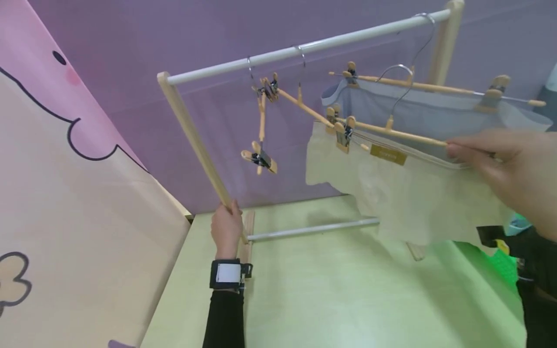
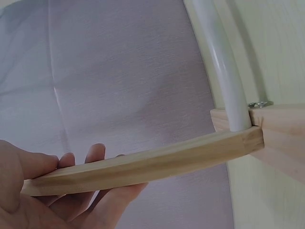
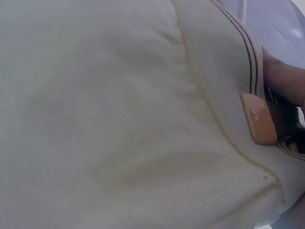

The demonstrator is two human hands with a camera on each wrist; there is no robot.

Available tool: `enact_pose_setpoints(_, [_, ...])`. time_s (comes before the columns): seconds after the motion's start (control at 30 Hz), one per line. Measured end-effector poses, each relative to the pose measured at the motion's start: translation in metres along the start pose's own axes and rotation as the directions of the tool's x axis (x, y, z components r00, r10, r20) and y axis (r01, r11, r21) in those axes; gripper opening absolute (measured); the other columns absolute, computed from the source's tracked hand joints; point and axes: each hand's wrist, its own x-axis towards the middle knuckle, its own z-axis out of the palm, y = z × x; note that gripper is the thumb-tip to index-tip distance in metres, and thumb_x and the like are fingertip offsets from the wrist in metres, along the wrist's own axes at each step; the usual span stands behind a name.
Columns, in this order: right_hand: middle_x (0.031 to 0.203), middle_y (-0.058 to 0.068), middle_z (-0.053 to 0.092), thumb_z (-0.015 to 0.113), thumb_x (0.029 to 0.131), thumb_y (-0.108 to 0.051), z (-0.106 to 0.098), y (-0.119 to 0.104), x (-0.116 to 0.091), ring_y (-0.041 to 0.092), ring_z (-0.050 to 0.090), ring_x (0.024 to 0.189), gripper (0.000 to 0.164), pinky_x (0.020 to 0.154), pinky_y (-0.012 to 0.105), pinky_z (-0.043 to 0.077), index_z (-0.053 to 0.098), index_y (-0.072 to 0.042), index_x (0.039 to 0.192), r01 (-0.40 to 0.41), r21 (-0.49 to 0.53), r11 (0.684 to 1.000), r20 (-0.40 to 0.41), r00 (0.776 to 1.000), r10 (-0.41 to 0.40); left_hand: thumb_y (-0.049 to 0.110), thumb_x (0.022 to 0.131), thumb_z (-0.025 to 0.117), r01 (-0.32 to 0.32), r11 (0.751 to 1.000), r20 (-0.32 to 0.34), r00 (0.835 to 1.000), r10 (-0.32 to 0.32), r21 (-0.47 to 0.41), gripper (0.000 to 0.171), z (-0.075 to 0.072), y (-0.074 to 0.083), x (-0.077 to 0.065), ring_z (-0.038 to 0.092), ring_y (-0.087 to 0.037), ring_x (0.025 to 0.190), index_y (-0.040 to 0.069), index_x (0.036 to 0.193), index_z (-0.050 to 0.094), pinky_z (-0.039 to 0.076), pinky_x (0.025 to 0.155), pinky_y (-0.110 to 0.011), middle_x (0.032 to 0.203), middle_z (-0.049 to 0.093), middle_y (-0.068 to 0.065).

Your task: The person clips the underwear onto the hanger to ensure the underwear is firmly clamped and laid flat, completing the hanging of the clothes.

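A wooden clip hanger (image 1: pixel 417 137) bearing a cream garment (image 1: pixel 409 198) is pinched by the right hand (image 1: pixel 518 169), before a grey garment (image 1: pixel 444 108) on the white rail (image 1: pixel 348 38); the wooden upright (image 1: pixel 191 133) is gripped by the left hand (image 1: pixel 227 228).

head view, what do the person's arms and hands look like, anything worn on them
The left hand is ungloved. Below it sits a black wrist strap with a white rectangular panel, then a long black sleeve. The right hand is ungloved too; what its wrist wears cannot be told.
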Motion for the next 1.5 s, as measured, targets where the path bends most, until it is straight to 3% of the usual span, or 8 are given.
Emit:
enact_pose_setpoints(0.07, [0.081,0.02,0.073,0.077,0.087,-0.013,-0.004,-0.004,0.008,-0.026,0.03,0.059,0.015,0.047,0.013,0.029,0.078,-0.003,0.098,0.025,-0.045,0.999,0.001,1.0,-0.025,0.033,0.105,0.047,-0.001,1.0,-0.004,1.0,0.001,0.004,0.038,0.0,-0.001,0.001,0.063,-0.03,0.063,0.0,0.101,0.065,0.046,0.051,-0.038,0.089,0.072,-0.016])
enact_pose_setpoints(0.27, [0.081,0.019,0.073,0.073,0.091,-0.021,-0.006,-0.018,0.032,-0.01,0.028,0.047,0.021,0.043,0.02,0.025,0.077,-0.005,0.104,0.011,-0.099,0.995,-0.018,1.0,-0.013,0.034,0.105,0.046,-0.002,1.0,-0.005,1.0,0.002,-0.005,0.039,-0.002,-0.006,0.003,0.065,-0.031,0.064,0.0,0.105,0.065,0.049,0.052,-0.04,0.09,0.073,-0.016])
enact_pose_setpoints(0.5, [0.08,0.021,0.067,0.061,0.099,-0.036,-0.009,-0.029,0.053,0.015,0.035,0.049,0.034,0.043,0.026,0.025,0.073,-0.011,0.119,-0.141,-0.125,0.982,0.034,0.989,0.146,0.033,0.105,0.046,0.001,1.0,0.012,1.0,-0.001,-0.007,0.039,-0.001,-0.005,0.001,0.064,-0.029,0.063,-0.001,0.107,0.064,0.048,0.05,-0.037,0.091,0.073,-0.017])
enact_pose_setpoints(0.73, [0.1,0.029,0.07,0.068,0.095,-0.017,0.006,-0.028,0.062,0.034,0.065,0.071,0.021,0.058,0.011,0.026,0.074,0.002,0.105,-0.114,-0.069,0.991,-0.025,0.993,0.113,0.032,0.105,0.046,-0.01,1.0,0.003,1.0,0.01,0.001,0.037,0.001,0.0,-0.001,0.063,-0.029,0.062,-0.001,0.104,0.065,0.047,0.05,-0.036,0.089,0.073,-0.016])
enact_pose_setpoints(0.87, [0.1,0.029,0.069,0.07,0.094,-0.014,0.01,-0.023,0.064,0.049,0.067,0.08,0.019,0.064,0.008,0.025,0.074,0.003,0.101,-0.108,-0.061,0.992,-0.021,0.994,0.107,0.032,0.105,0.047,-0.009,1.0,0.0,1.0,0.009,0.005,0.037,0.002,0.001,-0.003,0.064,-0.03,0.063,0.0,0.102,0.065,0.047,0.051,-0.039,0.089,0.073,-0.016])
enact_pose_setpoints(1.1, [0.093,0.028,0.07,0.073,0.09,-0.012,0.016,-0.017,0.063,0.048,0.061,0.07,0.017,0.073,0.041,0.025,0.074,0.003,0.099,-0.093,-0.083,0.992,0.0,0.996,0.094,0.033,0.105,0.047,-0.009,1.0,0.0,1.0,0.009,0.009,0.038,0.003,0.001,-0.003,0.063,-0.03,0.062,0.0,0.101,0.065,0.046,0.05,-0.038,0.088,0.073,-0.015])
enact_pose_setpoints(1.3, [0.095,0.028,0.071,0.071,0.093,-0.013,0.019,-0.02,0.064,0.043,0.06,0.068,0.018,0.078,0.038,0.024,0.075,0.002,0.1,-0.118,-0.055,0.991,0.046,0.992,0.121,0.033,0.105,0.047,-0.003,1.0,-0.009,1.0,0.003,0.012,0.038,0.001,0.0,-0.003,0.064,-0.031,0.063,0.0,0.101,0.065,0.047,0.051,-0.04,0.088,0.073,-0.015])
enact_pose_setpoints(1.5, [0.102,0.027,0.071,0.068,0.095,-0.018,0.018,-0.022,0.062,-0.001,0.041,0.059,0.022,0.073,0.026,0.025,0.074,0.001,0.105,-0.155,-0.015,0.988,0.07,0.985,0.156,0.034,0.105,0.046,0.0,1.0,-0.013,1.0,0.0,0.021,0.04,-0.002,-0.001,-0.003,0.065,-0.032,0.065,0.0,0.101,0.065,0.049,0.055,-0.044,0.088,0.073,-0.016])
